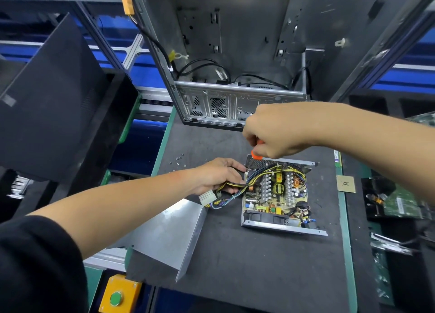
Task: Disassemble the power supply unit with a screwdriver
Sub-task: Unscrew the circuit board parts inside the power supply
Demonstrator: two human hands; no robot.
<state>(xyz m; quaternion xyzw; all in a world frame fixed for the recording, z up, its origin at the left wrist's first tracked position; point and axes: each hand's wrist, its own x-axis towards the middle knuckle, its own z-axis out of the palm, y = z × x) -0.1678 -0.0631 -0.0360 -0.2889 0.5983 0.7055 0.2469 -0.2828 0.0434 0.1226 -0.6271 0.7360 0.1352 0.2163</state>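
Currently the power supply unit [277,195] lies open on the black mat [259,265], cover [169,237] off beside it — circuit-board removal is in hand. The left hand [219,176] grips the wire harness [235,188]; the right hand [275,134] clasps an orange-handled screwdriver [256,155] at the far-left corner. Next: seat the tip squarely — it is hidden. A gutted computer case [235,77] stands behind.

Empty PC case [235,54] upright at bench rear, loose screws [178,160] on black mat [259,265], yellow button box [120,294] front-left, circuit boards [400,204] right.
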